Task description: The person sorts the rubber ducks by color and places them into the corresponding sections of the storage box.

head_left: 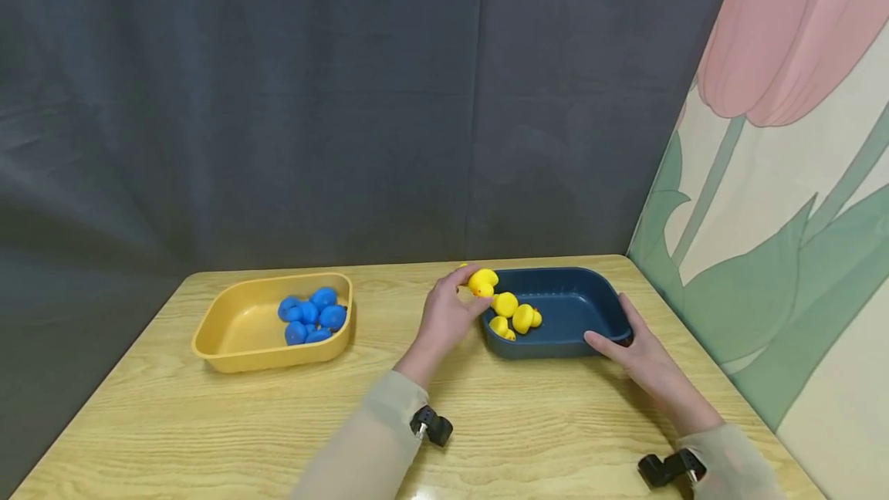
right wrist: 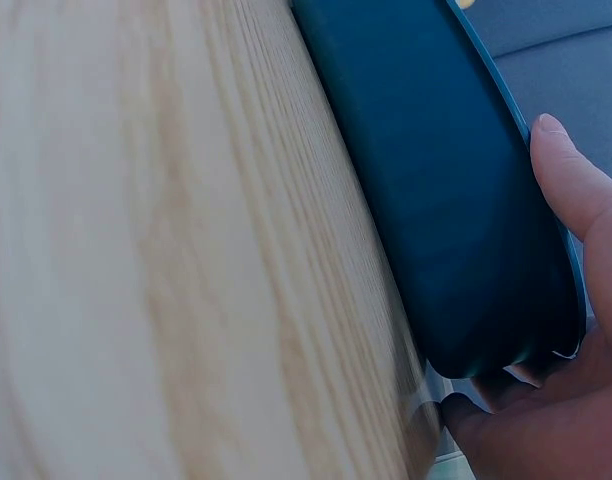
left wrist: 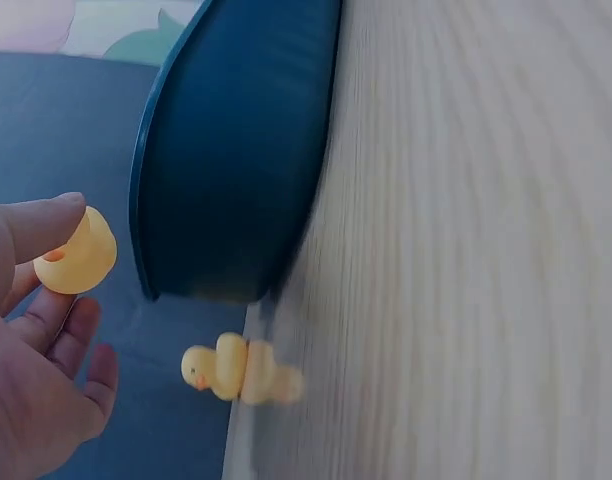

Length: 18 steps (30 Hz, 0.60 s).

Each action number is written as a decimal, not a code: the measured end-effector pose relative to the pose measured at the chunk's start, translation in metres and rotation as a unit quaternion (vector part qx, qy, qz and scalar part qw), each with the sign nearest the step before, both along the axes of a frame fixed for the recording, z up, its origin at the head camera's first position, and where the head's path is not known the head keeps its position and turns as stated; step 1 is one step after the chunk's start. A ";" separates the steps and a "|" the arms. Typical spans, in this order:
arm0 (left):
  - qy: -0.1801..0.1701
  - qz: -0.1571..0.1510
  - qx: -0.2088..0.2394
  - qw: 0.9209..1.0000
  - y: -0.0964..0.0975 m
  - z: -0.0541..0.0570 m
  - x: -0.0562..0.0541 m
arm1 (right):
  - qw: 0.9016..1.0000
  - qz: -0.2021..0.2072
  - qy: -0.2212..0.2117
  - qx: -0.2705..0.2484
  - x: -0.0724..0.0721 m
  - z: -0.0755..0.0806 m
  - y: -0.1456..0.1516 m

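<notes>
My left hand (head_left: 447, 315) pinches a yellow rubber duck (head_left: 483, 282) between thumb and fingers, above the left end of a dark blue bin (head_left: 549, 349). Several yellow ducks (head_left: 524, 319) lie inside that bin, gathered at its left side. In the left wrist view, another yellow duck (left wrist: 226, 366) is on the table just outside the bin's end; the head view mostly hides it behind the left hand. My right hand (head_left: 642, 349) grips the bin's right end, thumb at the front rim and fingers round the far side, partly hidden.
A yellow bin (head_left: 236, 361) stands on the left of the wooden table (head_left: 542, 415), with several blue ducks (head_left: 309, 315) clustered at its right side. A dark curtain (head_left: 333, 106) hangs behind the table, and a wall with painted tulips (head_left: 778, 253) borders it on the right.
</notes>
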<state>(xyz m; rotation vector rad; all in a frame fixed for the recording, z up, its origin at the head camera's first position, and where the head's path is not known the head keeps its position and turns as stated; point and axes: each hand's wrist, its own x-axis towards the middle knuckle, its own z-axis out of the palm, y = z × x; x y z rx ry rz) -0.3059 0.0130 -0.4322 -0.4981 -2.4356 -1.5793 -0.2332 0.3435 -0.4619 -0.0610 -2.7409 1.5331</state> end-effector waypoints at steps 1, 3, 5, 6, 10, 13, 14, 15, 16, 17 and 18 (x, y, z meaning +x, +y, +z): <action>-0.001 -0.002 -0.006 1.000 0.003 0.001 0.002 | 1.000 0.001 0.000 -0.001 0.000 0.000 0.000; -0.006 -0.009 -0.017 1.000 0.009 0.002 0.005 | 1.000 0.001 0.001 -0.003 -0.001 0.000 -0.001; -0.012 -0.017 -0.026 0.999 0.015 0.002 0.008 | 1.000 0.001 0.000 -0.004 0.000 0.000 -0.002; -0.016 -0.024 -0.027 0.999 0.017 0.002 0.010 | 1.000 0.001 -0.001 -0.004 0.000 0.000 -0.002; -0.027 -0.053 -0.039 0.997 0.027 0.000 0.018 | 1.000 0.000 -0.002 -0.005 0.000 0.000 -0.004; -0.017 -0.065 -0.064 0.996 0.033 -0.001 0.021 | 1.000 0.000 -0.004 -0.003 -0.001 0.001 -0.004; -0.012 -0.067 -0.075 0.995 0.035 -0.001 0.022 | 1.000 -0.001 -0.004 -0.001 -0.001 0.001 -0.005; -0.005 -0.069 -0.084 0.994 0.036 -0.001 0.022 | 1.000 -0.001 -0.004 0.001 -0.001 0.002 -0.005; 0.001 -0.070 -0.092 0.993 0.037 -0.001 0.022 | 1.000 -0.001 -0.005 0.001 -0.001 0.002 -0.005; 0.005 -0.071 -0.099 0.992 0.039 -0.002 0.022 | 1.000 -0.002 -0.005 0.001 -0.001 0.002 -0.005; 0.007 -0.073 -0.104 0.992 0.040 -0.002 0.022 | 1.000 -0.001 -0.005 0.000 -0.001 0.002 -0.005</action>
